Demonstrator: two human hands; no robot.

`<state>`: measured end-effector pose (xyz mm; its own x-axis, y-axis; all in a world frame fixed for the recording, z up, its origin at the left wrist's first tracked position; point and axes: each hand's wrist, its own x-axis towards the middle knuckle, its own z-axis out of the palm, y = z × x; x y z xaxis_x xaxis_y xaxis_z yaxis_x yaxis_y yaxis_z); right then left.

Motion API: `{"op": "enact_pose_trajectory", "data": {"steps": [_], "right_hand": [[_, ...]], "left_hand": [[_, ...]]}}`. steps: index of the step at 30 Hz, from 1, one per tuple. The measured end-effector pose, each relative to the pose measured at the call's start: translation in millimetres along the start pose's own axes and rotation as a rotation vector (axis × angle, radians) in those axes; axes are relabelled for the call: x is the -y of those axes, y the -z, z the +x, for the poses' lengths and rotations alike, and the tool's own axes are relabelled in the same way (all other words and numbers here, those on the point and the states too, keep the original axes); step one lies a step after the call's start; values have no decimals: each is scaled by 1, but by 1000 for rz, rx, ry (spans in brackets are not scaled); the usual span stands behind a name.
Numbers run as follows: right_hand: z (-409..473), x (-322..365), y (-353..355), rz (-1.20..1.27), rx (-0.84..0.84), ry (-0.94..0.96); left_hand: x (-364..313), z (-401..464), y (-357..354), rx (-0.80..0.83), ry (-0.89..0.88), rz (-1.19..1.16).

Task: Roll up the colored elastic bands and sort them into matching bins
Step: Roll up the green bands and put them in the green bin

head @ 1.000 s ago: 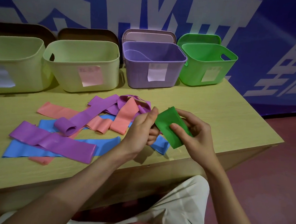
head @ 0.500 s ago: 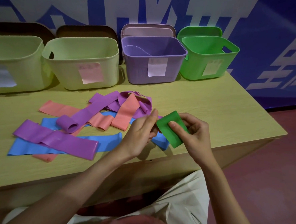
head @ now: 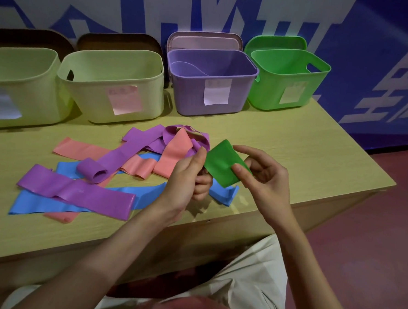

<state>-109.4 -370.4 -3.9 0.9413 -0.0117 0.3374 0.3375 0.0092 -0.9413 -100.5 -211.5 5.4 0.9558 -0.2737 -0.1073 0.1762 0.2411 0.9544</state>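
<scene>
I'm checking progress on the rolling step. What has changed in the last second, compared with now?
Little: both hands, left and right, keep holding the green band above the table edge, and its visible piece looks slightly shorter, as if being rolled. Nothing was let go. The loose bands and the four bins, including the green bin, stayed in place.

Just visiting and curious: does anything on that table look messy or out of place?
Yes. The purple, pink and blue bands lie tangled and overlapping on the table, mostly unrolled. One blue band reaches the front edge.
</scene>
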Motion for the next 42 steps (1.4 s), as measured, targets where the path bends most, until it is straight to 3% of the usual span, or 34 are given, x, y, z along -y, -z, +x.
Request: {"op": "enact_pose_trajectory", "data": {"steps": [6, 12, 18, 24, 29, 34, 42], "right_hand": [[4, 5, 3, -90, 39, 58], [3, 7, 0, 2, 67, 60], [4, 1, -1, 2, -8, 4], [2, 2, -2, 1, -9, -53], [1, 0, -7, 25, -51, -53], [1, 1, -10, 69, -105, -65], [2, 3, -8, 49, -86, -78]], "left_hand": [[-4, -4, 1, 268, 220, -265], [-6, -3, 4, 310, 365, -263], [1, 1, 2, 98, 42, 168], [0, 1, 8, 124, -251, 465], [7, 0, 4, -32, -343, 700], [13, 2, 0, -148, -342, 623], [4, 4, -8, -135, -300, 326]]}}
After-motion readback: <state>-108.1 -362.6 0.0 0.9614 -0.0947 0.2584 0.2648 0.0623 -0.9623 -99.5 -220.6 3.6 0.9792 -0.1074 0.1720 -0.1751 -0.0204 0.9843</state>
